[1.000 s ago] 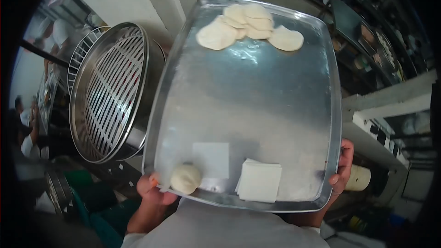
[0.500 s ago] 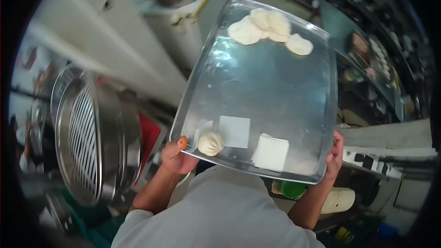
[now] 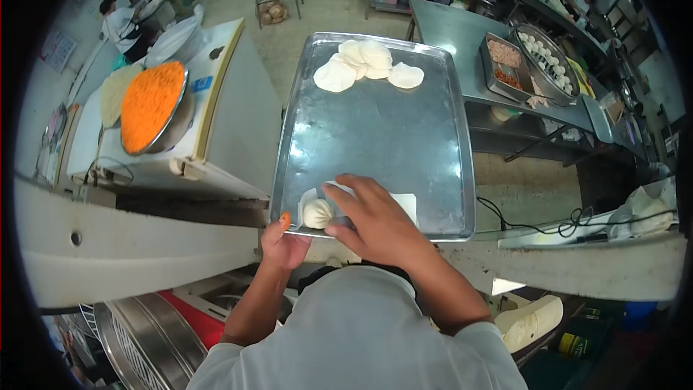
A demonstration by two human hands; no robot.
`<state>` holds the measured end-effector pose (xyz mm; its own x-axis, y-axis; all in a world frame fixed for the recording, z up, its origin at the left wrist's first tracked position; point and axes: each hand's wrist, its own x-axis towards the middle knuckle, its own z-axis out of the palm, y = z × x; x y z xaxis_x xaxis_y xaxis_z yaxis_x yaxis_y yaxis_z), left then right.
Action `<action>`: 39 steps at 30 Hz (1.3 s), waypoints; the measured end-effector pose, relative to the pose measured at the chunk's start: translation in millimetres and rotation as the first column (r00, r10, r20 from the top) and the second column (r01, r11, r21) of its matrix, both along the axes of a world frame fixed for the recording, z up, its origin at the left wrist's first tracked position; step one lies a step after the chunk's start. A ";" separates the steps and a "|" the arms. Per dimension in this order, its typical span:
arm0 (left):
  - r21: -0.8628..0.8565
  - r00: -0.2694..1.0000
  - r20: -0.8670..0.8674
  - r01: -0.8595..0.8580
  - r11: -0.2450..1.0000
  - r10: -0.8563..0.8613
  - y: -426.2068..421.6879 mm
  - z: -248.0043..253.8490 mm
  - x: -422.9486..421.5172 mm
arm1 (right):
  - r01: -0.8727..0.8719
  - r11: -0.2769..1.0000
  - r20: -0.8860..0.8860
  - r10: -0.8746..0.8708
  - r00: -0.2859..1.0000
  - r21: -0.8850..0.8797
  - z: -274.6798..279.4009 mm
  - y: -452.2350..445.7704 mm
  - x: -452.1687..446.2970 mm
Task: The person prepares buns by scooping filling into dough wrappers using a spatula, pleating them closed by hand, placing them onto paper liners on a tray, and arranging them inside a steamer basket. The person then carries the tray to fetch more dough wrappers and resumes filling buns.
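Note:
A large metal tray (image 3: 375, 133) lies in front of me, and my left hand (image 3: 285, 242) grips its near left corner, thumb on the rim. The thumb tip has something orange on it. A pleated dough bun (image 3: 317, 213) sits on white paper (image 3: 307, 196) inside that corner. My right hand (image 3: 379, 217) is over the near part of the tray, fingers apart, thumb and fingertips just right of the bun. Beneath the hand, partly hidden, are square white papers (image 3: 406, 206). Several flat dough rounds (image 3: 368, 58) overlap at the tray's far end.
To the left, a bowl of shredded orange food (image 3: 153, 105) stands on a white surface. At right, a steel table (image 3: 447, 36) bears a pan of minced filling (image 3: 503, 54) and a round tray of buns (image 3: 546, 58). Steamer racks (image 3: 148, 339) are at lower left. Another person (image 3: 121, 29) is far left.
My right hand has left the tray's right edge and moved in beside the bun. The tray now appears straighter, and my view has turned. My left hand keeps its corner.

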<state>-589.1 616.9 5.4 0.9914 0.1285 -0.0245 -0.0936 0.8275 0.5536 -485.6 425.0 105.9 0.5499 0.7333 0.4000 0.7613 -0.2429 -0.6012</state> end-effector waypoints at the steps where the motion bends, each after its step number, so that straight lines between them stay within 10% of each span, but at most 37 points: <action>1: 0.012 1.000 0.001 0.008 1.000 -0.008 -3.4 -8.8 16.2 | -0.025 1.000 0.029 0.025 0.999 -0.004 -14.3 6.2 20.7; 18: -0.028 0.984 -0.162 0.065 0.997 -0.069 -57.0 -123.7 339.0 | -0.152 0.985 -0.375 0.112 0.920 -0.078 -149.4 -39.3 366.5; 20: -0.056 0.983 -0.158 0.088 0.995 -0.096 -57.3 -134.9 373.1 | 0.157 0.967 -0.876 0.107 0.470 0.202 -172.8 -50.7 407.6; 25: -0.164 0.963 -0.234 0.097 0.982 -0.134 -70.9 -201.5 432.4 | 0.569 0.745 -0.928 0.360 0.097 0.349 -150.6 -141.5 494.8; 28: -0.218 0.966 -0.203 0.115 0.969 -0.160 -84.1 -208.5 460.1 | 0.496 0.868 -0.956 -0.163 0.244 -0.021 -140.0 -167.8 521.3; 30: -0.213 0.973 -0.183 0.098 0.972 -0.138 -93.6 -206.0 472.9 | 0.258 0.920 -0.221 -0.328 0.918 -0.294 -145.0 -171.2 520.4; 36: -0.027 0.941 -0.337 0.016 0.999 -0.024 -124.6 -202.6 512.0 | 0.076 0.845 -0.112 -0.159 0.981 -0.529 -204.5 -165.0 539.4; 39: 0.332 0.653 -0.726 0.059 0.941 0.215 -140.9 -194.0 519.0 | 0.099 0.841 -0.092 -0.174 0.981 -0.532 -218.6 -183.7 547.1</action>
